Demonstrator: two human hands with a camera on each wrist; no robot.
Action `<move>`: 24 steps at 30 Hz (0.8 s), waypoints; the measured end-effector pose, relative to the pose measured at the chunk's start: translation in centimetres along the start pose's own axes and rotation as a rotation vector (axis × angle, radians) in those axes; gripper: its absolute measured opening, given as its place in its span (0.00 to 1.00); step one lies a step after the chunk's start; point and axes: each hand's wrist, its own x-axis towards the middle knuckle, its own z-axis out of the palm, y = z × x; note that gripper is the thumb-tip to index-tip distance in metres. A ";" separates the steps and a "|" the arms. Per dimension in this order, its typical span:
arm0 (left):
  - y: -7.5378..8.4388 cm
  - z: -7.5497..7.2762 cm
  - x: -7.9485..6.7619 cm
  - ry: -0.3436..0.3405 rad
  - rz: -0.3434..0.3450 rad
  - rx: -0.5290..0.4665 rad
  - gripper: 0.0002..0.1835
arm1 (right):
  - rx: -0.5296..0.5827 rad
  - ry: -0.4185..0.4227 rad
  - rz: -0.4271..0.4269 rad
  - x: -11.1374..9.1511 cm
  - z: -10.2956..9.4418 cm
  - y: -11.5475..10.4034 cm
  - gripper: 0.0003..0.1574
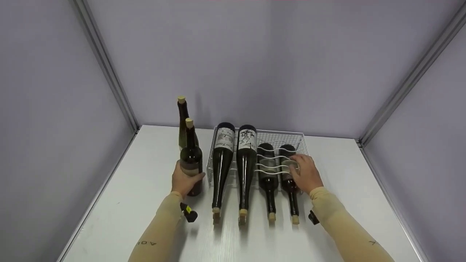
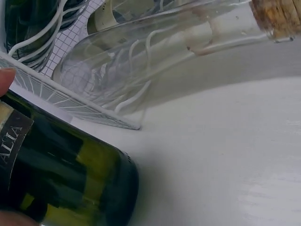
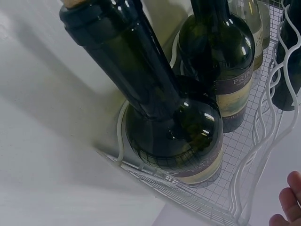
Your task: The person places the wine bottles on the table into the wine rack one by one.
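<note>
My left hand (image 1: 185, 179) grips a dark, corked wine bottle (image 1: 191, 156) standing upright at the rack's left; its lower body and label fill the lower left of the left wrist view. My right hand (image 1: 307, 173) is at the right side of the white wire rack (image 1: 302, 140), fingers loosely bent over the rightmost lying bottle (image 1: 290, 165). Whether they touch glass or wire cannot be told. Fingertips (image 3: 292, 200) appear apart from the wavy wires in the right wrist view. A second dark bottle (image 1: 268, 174) lies beside that one, neck toward me.
Two longer bottles with white labels (image 1: 225, 138) (image 1: 247, 139) lie on the rack's left half. A clear corked bottle (image 2: 141, 56) lies there in the left wrist view. Another tall bottle (image 1: 183, 120) stands behind the gripped one. Walls enclose the white table (image 1: 338, 160).
</note>
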 end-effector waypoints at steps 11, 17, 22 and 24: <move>1.9 -1.3 -0.9 0.003 0.185 0.102 0.46 | 0.034 -0.029 0.025 0.2 -0.3 -0.1 0.16; 3.3 -1.7 -1.3 0.057 0.358 0.175 0.45 | 0.054 0.005 -0.003 0.3 -0.6 -0.2 0.15; 4.9 -1.9 -2.0 0.087 0.523 0.294 0.43 | 0.083 0.014 -0.003 0.7 -1.2 -0.9 0.16; 5.9 -1.9 -2.1 0.098 0.615 0.337 0.42 | 0.125 0.008 0.016 1.0 -1.7 -1.6 0.17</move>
